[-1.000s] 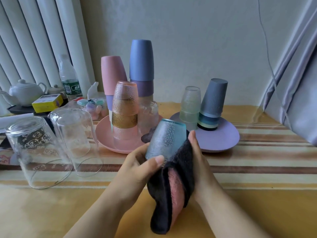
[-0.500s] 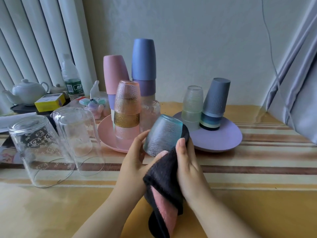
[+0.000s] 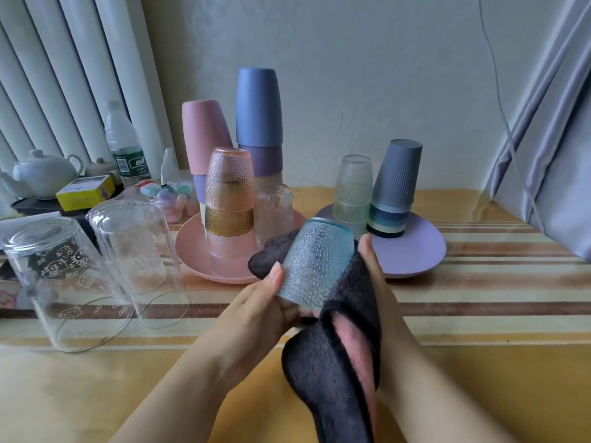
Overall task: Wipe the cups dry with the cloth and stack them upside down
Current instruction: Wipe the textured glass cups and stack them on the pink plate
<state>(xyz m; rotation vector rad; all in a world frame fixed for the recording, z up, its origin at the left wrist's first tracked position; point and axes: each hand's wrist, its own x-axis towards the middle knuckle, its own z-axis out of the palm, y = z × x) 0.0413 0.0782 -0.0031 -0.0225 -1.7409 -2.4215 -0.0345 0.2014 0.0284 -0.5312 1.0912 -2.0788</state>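
fingers (image 3: 277, 274) regripped blue cup (image 3: 315, 263); cloth (image 3: 339, 353) now wraps behind.

Two plates: pink plate (image 3: 195, 251), purple plate (image 3: 425, 251). Two clear glasses (image 3: 64, 282). One cloth (image 3: 329, 369). One teapot (image 3: 41, 174).

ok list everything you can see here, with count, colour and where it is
textured cup: 1, pale blue, held above the table, base up
cloth: 1, dark grey with pink inside, round the cup and hanging down
pink plate: 1, centre, bearing upturned cup stacks
purple plate: 1, right of centre, bearing two upturned stacks
clear glasses: 2, left, upside down
teapot: 1, white, far left
water bottle: 1, clear, green label, back left
yellow box: 1, beside the teapot
table: 1, yellow with stripes
left hand: grips the cup
right hand: holds the cloth against the cup
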